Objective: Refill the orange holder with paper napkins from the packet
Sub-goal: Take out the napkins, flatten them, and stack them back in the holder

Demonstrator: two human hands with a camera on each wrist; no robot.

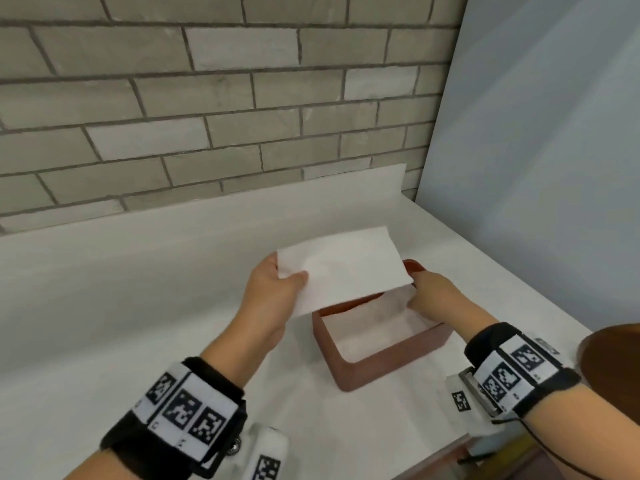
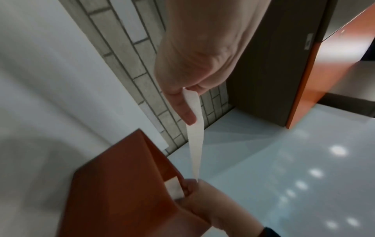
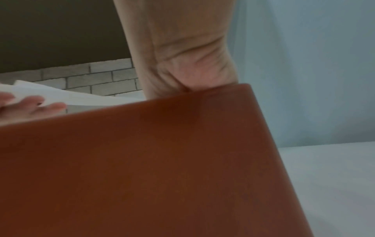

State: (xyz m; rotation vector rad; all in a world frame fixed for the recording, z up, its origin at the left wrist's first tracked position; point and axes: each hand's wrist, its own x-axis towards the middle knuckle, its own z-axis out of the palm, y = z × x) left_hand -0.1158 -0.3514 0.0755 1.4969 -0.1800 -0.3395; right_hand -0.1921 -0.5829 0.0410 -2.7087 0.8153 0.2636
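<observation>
The napkin [image 1: 341, 268] is held flat-ish over the far end of the holder [image 1: 382, 344], long side running left to right. The left hand [image 1: 273, 292] pinches its left edge, thumb on top. The right hand [image 1: 433, 296] is at its right corner by the holder's far rim, fingers curled, but can't tell if it's gripping napkin or rim.

White napkin [image 1: 341, 266] above open orange holder [image 1: 381, 367]

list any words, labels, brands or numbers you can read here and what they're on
No readable text in any view.
Left wristband: black-and-white square code markers, with tiny characters beneath, too small to read.
Right wristband: the same, unreadable.
Small sign on the dark panel: blurred.
Napkin and orange holder: no print visible.
</observation>
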